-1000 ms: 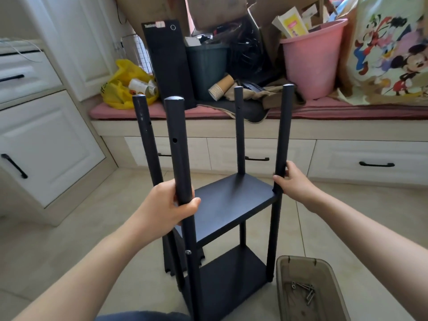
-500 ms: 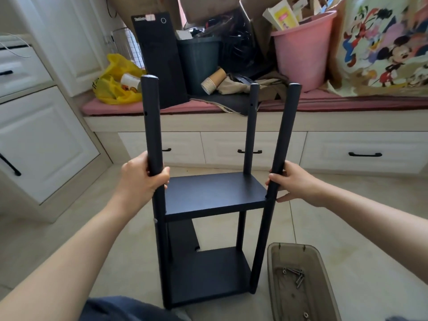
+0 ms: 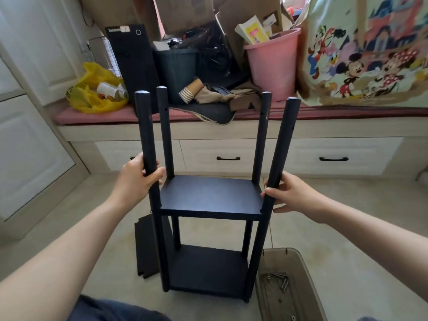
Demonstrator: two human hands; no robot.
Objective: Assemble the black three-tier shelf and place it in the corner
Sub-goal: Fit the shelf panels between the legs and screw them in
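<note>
Left hand (image 3: 136,179) and right hand (image 3: 291,193) each gripped the two-tiered shelf (image 3: 210,195) by its front posts (image 3: 148,144). Next, the panel (image 3: 148,249) below the left hand, apparently the top board, wanted fitting.

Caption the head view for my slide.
Left hand and right hand grip the shelf by its front posts; two boards fitted, a third board lies beside it.

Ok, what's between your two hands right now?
In the head view, the middle board of the shelf fills the gap between the left hand and the right hand, both gripping that shelf.
</note>
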